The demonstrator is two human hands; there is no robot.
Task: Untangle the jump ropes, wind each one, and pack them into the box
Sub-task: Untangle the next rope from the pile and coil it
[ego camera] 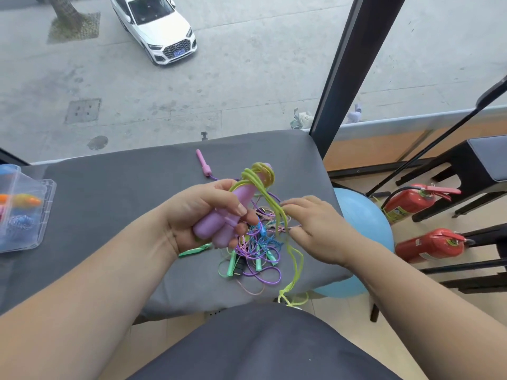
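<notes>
A single wide-angle camera worn on the person's head looks forward and steeply down, close over the left hand point(203, 215) and right hand point(315, 229). It takes in the grey tabletop point(109, 215) to its far edge, where a window point(247, 91) overlooks the street.

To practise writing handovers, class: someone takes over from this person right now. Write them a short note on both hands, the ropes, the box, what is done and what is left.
Left hand grips the two purple handles together, with the yellow-green rope partly wound round their upper end.
Right hand pinches that rope's loose strands; the tail hangs over the table front edge.
The tangle of other ropes lies under the hands, with a pink handle beyond it.
The clear box, at the left, holds what look like ropes.
Done: winding of this rope has begun.
Left: finish winding, box it, then untangle the rest.
</notes>
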